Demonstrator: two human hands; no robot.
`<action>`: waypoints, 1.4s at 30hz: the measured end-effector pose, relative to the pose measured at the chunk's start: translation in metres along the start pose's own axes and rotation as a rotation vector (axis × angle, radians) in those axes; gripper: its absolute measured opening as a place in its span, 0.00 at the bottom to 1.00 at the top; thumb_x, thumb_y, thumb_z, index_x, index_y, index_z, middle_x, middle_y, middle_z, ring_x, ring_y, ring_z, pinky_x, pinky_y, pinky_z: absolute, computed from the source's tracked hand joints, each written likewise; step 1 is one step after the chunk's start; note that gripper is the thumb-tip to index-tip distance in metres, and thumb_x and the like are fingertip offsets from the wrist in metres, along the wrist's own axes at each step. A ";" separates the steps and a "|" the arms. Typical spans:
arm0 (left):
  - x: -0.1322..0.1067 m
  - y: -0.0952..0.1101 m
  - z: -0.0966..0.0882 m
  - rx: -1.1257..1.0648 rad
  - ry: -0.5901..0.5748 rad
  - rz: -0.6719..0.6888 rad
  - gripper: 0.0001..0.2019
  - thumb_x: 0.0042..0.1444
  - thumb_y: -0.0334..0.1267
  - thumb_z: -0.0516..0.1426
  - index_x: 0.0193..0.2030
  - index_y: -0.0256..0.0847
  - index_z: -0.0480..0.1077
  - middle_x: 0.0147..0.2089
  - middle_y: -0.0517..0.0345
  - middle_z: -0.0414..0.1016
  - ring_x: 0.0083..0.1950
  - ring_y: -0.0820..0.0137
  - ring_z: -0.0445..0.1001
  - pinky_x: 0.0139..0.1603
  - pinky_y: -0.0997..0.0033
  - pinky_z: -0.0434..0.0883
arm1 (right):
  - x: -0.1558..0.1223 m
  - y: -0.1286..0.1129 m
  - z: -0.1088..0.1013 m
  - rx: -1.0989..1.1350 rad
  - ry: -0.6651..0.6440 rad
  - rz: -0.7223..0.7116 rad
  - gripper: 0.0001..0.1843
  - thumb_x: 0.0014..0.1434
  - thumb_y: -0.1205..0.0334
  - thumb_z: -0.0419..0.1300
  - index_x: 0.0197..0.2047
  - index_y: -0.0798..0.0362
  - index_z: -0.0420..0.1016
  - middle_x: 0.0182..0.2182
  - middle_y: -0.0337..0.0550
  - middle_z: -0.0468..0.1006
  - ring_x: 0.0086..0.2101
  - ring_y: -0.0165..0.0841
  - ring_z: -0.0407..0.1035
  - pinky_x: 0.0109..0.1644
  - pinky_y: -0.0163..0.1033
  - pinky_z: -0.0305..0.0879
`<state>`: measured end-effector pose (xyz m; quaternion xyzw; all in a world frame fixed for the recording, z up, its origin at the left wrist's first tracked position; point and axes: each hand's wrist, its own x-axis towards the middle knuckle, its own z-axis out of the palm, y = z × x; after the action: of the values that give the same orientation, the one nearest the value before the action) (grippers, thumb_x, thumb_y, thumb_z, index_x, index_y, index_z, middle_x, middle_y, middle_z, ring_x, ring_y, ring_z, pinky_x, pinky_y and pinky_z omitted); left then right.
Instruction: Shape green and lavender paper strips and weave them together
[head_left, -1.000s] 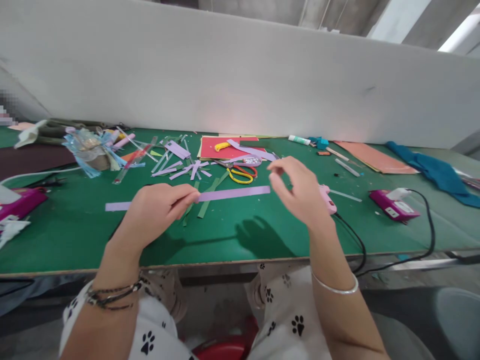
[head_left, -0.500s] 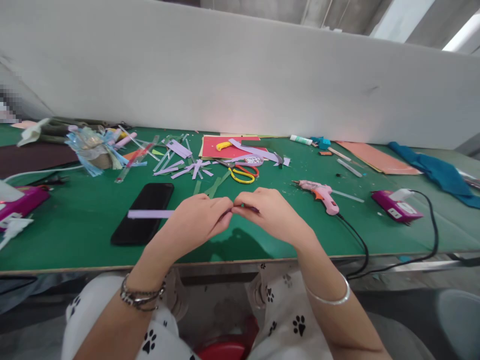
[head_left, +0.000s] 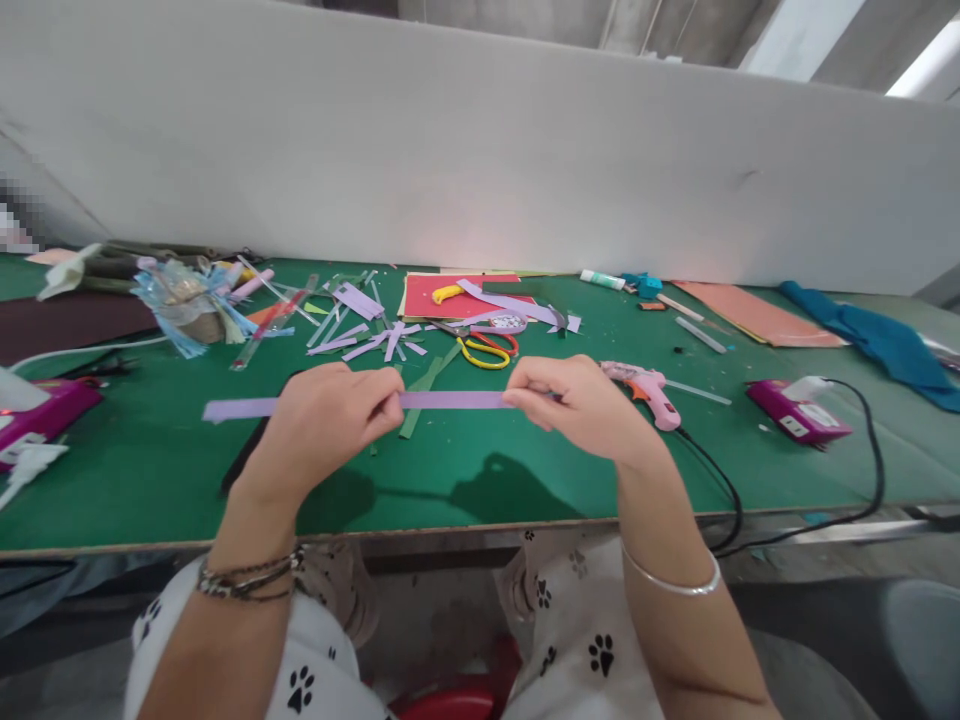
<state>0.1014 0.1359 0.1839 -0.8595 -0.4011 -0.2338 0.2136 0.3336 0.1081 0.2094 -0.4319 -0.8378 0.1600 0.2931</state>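
A purple paper strip (head_left: pixel 454 400) is stretched level between my two hands above the green table. My left hand (head_left: pixel 330 425) pinches it partway along, and its loose end sticks out to the left past the wrist. The other end sits between the thumb and fingers of my right hand (head_left: pixel 574 405). Beneath my left hand and forearm lies a black phone (head_left: pixel 251 455), mostly hidden. Just beyond the strip are a green paper strip (head_left: pixel 427 380) and scissors (head_left: pixel 484 352) with yellow and red handles.
Behind my right hand lies a pink glue gun (head_left: pixel 649 390), its cord running off the front edge. Purple paper scraps (head_left: pixel 360 300) and red paper (head_left: pixel 420 298) are farther back. Magenta power strips (head_left: pixel 799 410) stand at both sides. A white partition (head_left: pixel 480 150) closes off the back.
My hands were together at the middle; now they are apart, the left moved left and the right moved right. The purple strip between them has come into view, pulled straight.
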 end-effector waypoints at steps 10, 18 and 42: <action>-0.006 -0.040 -0.009 0.049 -0.272 -0.530 0.10 0.50 0.38 0.46 0.27 0.39 0.65 0.24 0.58 0.65 0.26 0.72 0.61 0.26 0.75 0.53 | -0.024 0.007 -0.034 -0.101 0.116 0.113 0.13 0.55 0.61 0.52 0.20 0.54 0.61 0.11 0.30 0.60 0.14 0.20 0.50 0.18 0.28 0.46; -0.022 -0.056 0.007 -0.021 0.002 -0.510 0.19 0.55 0.39 0.39 0.36 0.32 0.68 0.31 0.57 0.68 0.35 0.70 0.69 0.32 0.69 0.58 | -0.031 0.008 -0.038 -0.140 0.104 0.157 0.11 0.55 0.62 0.53 0.22 0.54 0.64 0.12 0.31 0.61 0.15 0.21 0.53 0.20 0.28 0.49; 0.009 0.036 0.017 -0.455 -0.271 -0.150 0.18 0.58 0.44 0.45 0.22 0.40 0.66 0.14 0.63 0.62 0.21 0.73 0.62 0.24 0.76 0.54 | 0.009 0.010 0.043 -0.435 0.045 0.012 0.09 0.47 0.68 0.48 0.19 0.53 0.65 0.15 0.35 0.63 0.19 0.25 0.50 0.24 0.32 0.43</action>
<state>0.1385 0.1293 0.1687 -0.8767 -0.4260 -0.2157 -0.0585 0.3087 0.1206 0.1741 -0.4933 -0.8433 -0.0324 0.2108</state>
